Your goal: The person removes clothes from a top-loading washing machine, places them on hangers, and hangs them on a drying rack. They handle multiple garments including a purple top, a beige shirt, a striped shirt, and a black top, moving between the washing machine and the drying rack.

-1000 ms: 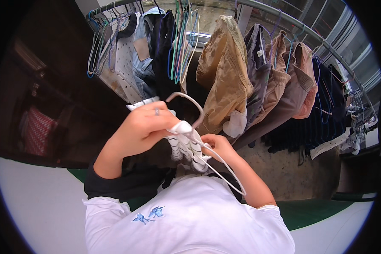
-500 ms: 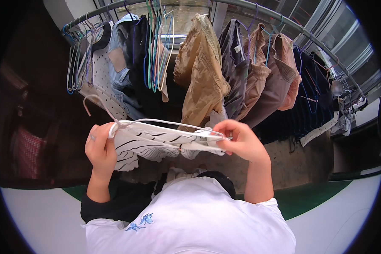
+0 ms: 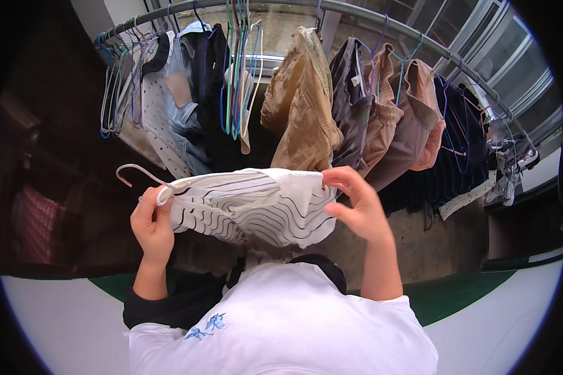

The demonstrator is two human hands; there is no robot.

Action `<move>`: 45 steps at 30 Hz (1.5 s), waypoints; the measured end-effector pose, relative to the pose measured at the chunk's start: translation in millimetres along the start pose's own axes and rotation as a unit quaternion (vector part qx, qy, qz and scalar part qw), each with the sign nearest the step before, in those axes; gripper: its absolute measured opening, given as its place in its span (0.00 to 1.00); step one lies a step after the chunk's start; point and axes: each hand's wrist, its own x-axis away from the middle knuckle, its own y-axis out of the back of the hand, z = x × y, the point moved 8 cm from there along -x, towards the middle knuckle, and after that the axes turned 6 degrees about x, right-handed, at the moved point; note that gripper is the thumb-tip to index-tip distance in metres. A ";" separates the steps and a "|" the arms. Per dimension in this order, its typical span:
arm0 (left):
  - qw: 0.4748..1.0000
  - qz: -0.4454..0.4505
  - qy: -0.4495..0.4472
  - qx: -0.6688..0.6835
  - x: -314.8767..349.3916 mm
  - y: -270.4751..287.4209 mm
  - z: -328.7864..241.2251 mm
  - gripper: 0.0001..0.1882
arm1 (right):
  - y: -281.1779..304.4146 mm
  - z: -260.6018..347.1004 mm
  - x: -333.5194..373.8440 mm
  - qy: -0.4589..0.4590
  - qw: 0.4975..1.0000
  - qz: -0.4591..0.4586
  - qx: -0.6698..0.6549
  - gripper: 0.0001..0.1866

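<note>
A white garment (image 3: 275,203) with wavy black stripes hangs spread between my hands, its kind not clear. At its left end my left hand (image 3: 150,225) is closed, pinching the cloth edge together with a pale clothes hanger (image 3: 134,170). The hanger's hook sticks out at upper left, and the garment covers most of its bar. At the garment's right edge is my right hand (image 3: 360,209), thumb and forefinger apart and their tips touching or close to the cloth.
A metal rail (image 3: 350,11) curves across the far side. From it hang empty coloured hangers (image 3: 236,94), a denim garment (image 3: 181,115), tan trousers (image 3: 300,106), brownish trousers (image 3: 413,112) and dark striped clothing (image 3: 456,150). Red checked cloth (image 3: 40,225) is at left.
The garment's right part has come up over the hanger's bar, which showed bare before. My right hand's pinch at the hanger's right end has opened out. The left hand keeps its hold.
</note>
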 end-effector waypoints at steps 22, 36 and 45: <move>0.999 -0.039 -0.012 0.002 9.7 30.2 35.3 0.03 | -8.3 90.1 -27.4 0.180 0.962 0.015 0.207 0.17; 0.978 0.083 0.010 0.193 -17.7 -58.1 14.3 0.04 | 6.9 105.3 -9.9 0.148 0.925 0.011 0.351 0.10; 0.973 0.157 -0.026 0.164 -29.2 -100.4 -27.2 0.08 | 32.5 90.9 16.8 0.081 0.921 -0.054 0.378 0.09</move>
